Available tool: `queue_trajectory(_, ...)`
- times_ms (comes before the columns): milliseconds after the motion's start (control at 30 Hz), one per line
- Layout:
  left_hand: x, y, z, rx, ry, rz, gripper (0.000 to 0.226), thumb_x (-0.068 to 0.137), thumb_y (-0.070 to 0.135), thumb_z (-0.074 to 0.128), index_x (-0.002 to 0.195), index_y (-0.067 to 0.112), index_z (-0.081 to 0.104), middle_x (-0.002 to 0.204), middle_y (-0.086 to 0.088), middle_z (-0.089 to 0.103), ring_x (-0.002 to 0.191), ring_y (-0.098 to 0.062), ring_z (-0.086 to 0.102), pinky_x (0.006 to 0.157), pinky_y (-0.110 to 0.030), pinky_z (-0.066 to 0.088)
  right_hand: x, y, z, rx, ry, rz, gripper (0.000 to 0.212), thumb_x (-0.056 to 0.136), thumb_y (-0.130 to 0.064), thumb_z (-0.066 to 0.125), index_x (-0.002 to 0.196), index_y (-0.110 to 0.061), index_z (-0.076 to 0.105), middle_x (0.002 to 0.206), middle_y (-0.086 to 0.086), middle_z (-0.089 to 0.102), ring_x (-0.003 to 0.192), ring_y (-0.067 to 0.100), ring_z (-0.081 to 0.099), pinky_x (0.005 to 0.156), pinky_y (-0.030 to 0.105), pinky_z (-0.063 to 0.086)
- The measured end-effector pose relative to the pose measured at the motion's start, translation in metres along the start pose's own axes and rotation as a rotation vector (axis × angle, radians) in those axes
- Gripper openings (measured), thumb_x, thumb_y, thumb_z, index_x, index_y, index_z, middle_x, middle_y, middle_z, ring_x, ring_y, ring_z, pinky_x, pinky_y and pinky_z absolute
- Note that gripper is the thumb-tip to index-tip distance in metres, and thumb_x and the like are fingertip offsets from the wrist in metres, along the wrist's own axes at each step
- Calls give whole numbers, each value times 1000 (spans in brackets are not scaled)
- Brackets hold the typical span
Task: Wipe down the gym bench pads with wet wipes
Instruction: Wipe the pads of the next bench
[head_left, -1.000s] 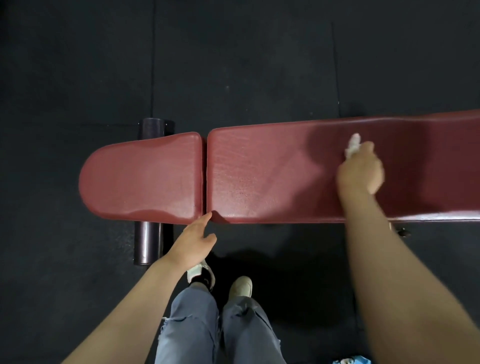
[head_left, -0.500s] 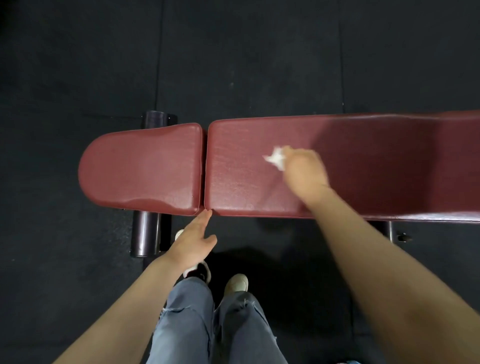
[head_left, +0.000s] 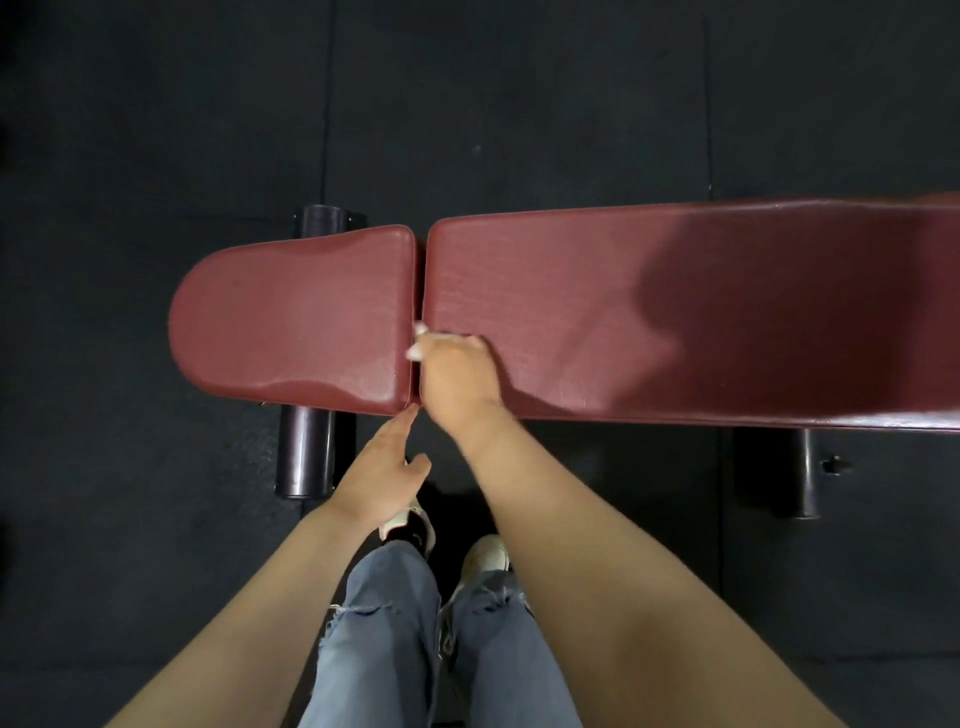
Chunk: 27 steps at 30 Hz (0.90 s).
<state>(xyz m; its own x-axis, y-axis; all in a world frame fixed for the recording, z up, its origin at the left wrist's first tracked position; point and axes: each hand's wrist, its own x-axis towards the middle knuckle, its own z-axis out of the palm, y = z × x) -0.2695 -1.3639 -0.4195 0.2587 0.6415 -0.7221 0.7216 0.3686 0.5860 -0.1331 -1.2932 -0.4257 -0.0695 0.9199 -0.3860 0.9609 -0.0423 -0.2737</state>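
the right hand (head_left: 457, 382) has swept toward nine o'clock to the seam, gripping the wipe (head_left: 417, 343); the left hand (head_left: 382, 478) rests open. the wipe looks soft, limp and best bunched.

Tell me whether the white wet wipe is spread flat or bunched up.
Bunched up: only small white wet wipe bits peek out beside the right hand gripping it.

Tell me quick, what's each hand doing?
Left hand: open, fingertips touching the seat pad edge.
Right hand: closed around a white wet wipe, on the long pad.
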Motion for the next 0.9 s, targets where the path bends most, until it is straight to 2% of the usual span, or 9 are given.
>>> queue_trajectory(67,-1,-2,-1,29,-20,12,72,95,11,50,159,23,18,163,4,24,150,-13,21,122,-35,20,2,-9,3,-65,-95,-158,41,87,-5,55,127,-15,58,114,0,69,104,24,62,92,35,39)
queue_trajectory(200,-4,-6,3,66,-31,10,70,98,12,49,159,22,16,165,6,19,151,-9,16,116,-23,14,-24,66,-40,-47,89,-191,37,85,-10,51,115,-22,68,109,3,73,90,26,68,77,33,36)
queue_trajectory(300,-2,0,11,24,-28,16,69,98,13,50,159,22,17,165,7,19,151,-9,16,116,-23,14,-68,170,-80,-303,156,63,48,85,-30,29,118,-23,63,98,7,73,74,33,66,65,35,43)
queue_trajectory(400,1,6,17,-16,-17,-8,68,99,16,50,158,24,18,164,9,20,147,-10,28,113,-20,22,-118,237,-109,-281,302,551,19,80,-12,55,96,-1,58,69,28,63,61,41,61,63,39,42)
queue_trajectory(533,0,5,19,-66,-15,-42,68,98,18,50,158,29,19,163,13,21,124,8,44,101,-13,27,-107,208,-87,-144,393,808,24,81,-7,54,104,-5,59,82,26,68,76,41,66,68,39,43)
queue_trajectory(667,3,-3,13,-105,30,-39,69,96,14,50,157,27,22,162,9,25,145,-7,30,120,-33,24,-46,75,-36,34,269,395,30,77,3,53,99,-14,66,83,10,71,75,32,69,65,32,49)
queue_trajectory(767,5,-9,4,-121,97,-55,67,92,11,50,154,30,31,155,7,39,142,-13,36,118,-40,31,-29,-2,-5,10,-36,-78,34,79,3,55,107,-14,62,101,8,69,92,29,66,78,34,45)
queue_trajectory(833,3,-12,1,-64,116,-28,66,92,11,50,153,28,34,154,5,41,143,-12,34,118,-40,30,-31,-10,0,-98,-190,-258,38,81,-1,56,117,-12,58,113,7,66,105,27,61,90,35,40)
queue_trajectory(900,1,-14,0,-14,125,0,66,93,10,51,154,26,32,157,4,37,145,-11,30,117,-30,24,-39,14,-8,-92,-99,-269,40,81,0,56,119,-12,59,111,7,67,101,27,61,88,35,40)
